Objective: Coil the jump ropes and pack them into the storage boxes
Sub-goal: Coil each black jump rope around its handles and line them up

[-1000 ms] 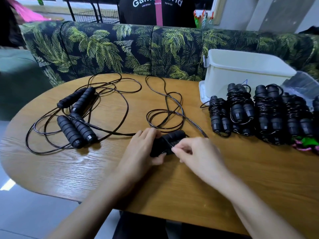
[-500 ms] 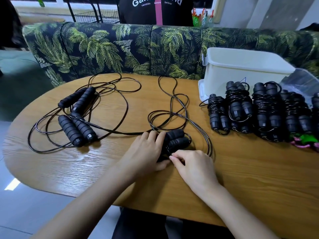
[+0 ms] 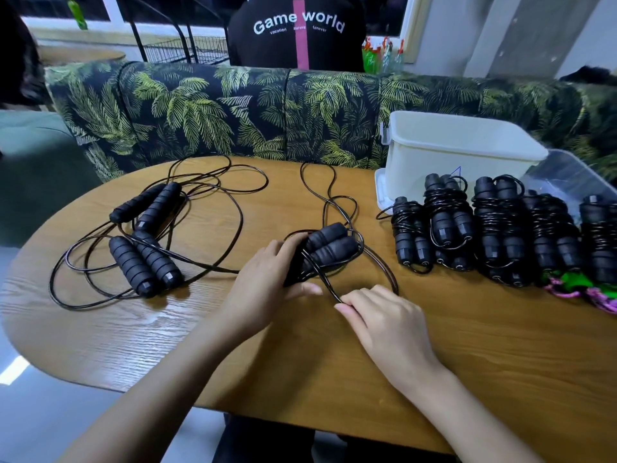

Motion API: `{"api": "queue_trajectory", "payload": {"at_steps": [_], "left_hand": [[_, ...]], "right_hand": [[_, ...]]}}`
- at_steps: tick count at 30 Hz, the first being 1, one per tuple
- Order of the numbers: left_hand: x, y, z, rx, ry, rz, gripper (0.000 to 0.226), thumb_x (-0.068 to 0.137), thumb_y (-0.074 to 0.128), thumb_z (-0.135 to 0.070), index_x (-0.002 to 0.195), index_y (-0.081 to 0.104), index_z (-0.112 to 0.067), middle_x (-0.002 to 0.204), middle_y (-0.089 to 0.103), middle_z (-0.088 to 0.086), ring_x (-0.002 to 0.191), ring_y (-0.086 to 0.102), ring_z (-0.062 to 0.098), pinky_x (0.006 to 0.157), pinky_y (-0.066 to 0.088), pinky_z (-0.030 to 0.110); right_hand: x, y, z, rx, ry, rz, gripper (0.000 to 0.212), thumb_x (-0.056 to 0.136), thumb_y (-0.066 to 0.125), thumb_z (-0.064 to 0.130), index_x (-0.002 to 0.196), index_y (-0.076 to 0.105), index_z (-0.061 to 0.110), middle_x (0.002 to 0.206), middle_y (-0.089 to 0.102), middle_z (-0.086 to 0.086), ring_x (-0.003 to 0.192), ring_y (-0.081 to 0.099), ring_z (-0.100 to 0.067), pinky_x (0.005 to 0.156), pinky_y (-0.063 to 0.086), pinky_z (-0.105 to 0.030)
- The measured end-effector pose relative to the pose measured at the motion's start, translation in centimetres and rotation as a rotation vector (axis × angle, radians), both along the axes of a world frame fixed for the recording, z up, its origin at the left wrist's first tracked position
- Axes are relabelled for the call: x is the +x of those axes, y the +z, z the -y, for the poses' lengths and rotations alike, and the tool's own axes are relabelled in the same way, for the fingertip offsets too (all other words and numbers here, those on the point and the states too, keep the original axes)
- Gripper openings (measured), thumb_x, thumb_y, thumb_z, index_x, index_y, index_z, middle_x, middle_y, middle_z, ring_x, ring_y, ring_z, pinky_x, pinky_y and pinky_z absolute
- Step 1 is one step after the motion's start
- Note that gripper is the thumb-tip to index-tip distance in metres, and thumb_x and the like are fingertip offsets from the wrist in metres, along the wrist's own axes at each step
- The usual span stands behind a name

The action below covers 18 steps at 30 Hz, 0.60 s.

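My left hand [image 3: 267,282] grips a pair of black foam jump-rope handles [image 3: 329,247] lying side by side at the table's middle. Their black cord [image 3: 329,198] trails toward the sofa and loops back around the handles. My right hand [image 3: 384,315] pinches a loop of that cord just in front of the handles. Two more uncoiled ropes [image 3: 147,235] lie tangled at the left. Several coiled black ropes [image 3: 494,228] stand in a row at the right. A white storage box [image 3: 457,152] sits behind them.
A wooden oval table [image 3: 467,362] carries everything. A clear plastic bin [image 3: 574,182] sits at the far right. A pink and green rope [image 3: 581,289] lies by the coiled row. A leaf-print sofa [image 3: 233,111] backs the table; a person in a black shirt sits beyond it.
The handles have shifted slightly farther from me under my left hand. My right hand has drawn a cord loop across the handles toward me and to the right.
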State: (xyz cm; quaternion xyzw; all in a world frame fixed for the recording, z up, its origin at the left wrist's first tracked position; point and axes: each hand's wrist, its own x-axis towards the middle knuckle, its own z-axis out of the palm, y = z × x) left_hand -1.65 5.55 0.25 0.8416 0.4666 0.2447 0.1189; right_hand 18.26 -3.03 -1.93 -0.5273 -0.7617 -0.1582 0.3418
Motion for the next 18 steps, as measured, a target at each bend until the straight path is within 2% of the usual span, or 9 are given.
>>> {"api": "queue_trajectory", "payload": {"at_steps": [4,8,10,13,15,18], "left_hand": [[0.4,0.2,0.3,-0.063,-0.036,0.148,0.114,0.061,0.035,-0.097,0.147,0.038,-0.021,0.125,0.058,0.007,0.112,0.058,0.027,0.088,0.050,0.044],[0.3,0.4,0.8,-0.121,-0.108,0.237,0.104,0.063,0.050,-0.091,0.143,0.042,-0.026,0.125,0.060,-0.001,0.113,0.059,0.018,0.092,0.050,0.042],[0.3,0.6,1.3,-0.112,-0.100,0.238,0.095,0.065,0.057,-0.085,0.141,0.044,-0.029,0.125,0.061,-0.006,0.112,0.059,0.012,0.091,0.050,0.038],[0.3,0.8,1.6,0.013,-0.073,0.216,0.077,0.072,0.061,-0.068,0.138,0.047,-0.031,0.121,0.062,-0.008,0.107,0.060,0.012,0.085,0.052,0.040],[-0.2,1.2,1.3,0.077,-0.059,0.222,0.071,0.074,0.062,-0.062,0.136,0.047,-0.031,0.120,0.063,-0.009,0.106,0.060,0.012,0.083,0.053,0.040],[-1.4,1.9,0.4,0.095,-0.068,0.268,0.068,0.075,0.063,-0.059,0.135,0.048,-0.031,0.121,0.063,-0.007,0.108,0.061,0.013,0.085,0.054,0.042]], "right_hand": [[-1.2,-0.3,0.2,0.046,0.026,0.091,0.030,0.098,0.051,0.029,0.074,0.063,0.017,0.065,0.056,0.007,0.060,0.052,-0.012,0.049,0.045,-0.028],[-1.5,-0.9,0.2,0.087,0.040,0.177,0.029,0.100,0.052,0.025,0.074,0.062,0.018,0.065,0.053,0.005,0.061,0.050,-0.013,0.050,0.044,-0.028],[-1.4,-1.0,0.2,0.089,0.050,0.203,0.026,0.100,0.052,0.024,0.078,0.064,0.017,0.066,0.054,0.005,0.061,0.052,-0.013,0.049,0.045,-0.028],[-0.8,-1.1,0.0,0.054,0.070,0.252,0.025,0.099,0.050,0.027,0.084,0.067,0.016,0.070,0.059,0.006,0.066,0.059,-0.014,0.048,0.049,-0.029],[0.3,-0.7,-0.3,0.010,0.104,0.268,0.028,0.097,0.048,0.033,0.085,0.068,0.016,0.074,0.064,0.005,0.072,0.063,-0.014,0.052,0.052,-0.028],[3.0,0.5,-1.0,-0.056,0.144,0.241,0.042,0.099,0.042,0.044,0.083,0.069,0.017,0.079,0.066,0.006,0.082,0.061,-0.015,0.066,0.054,-0.029]]}}
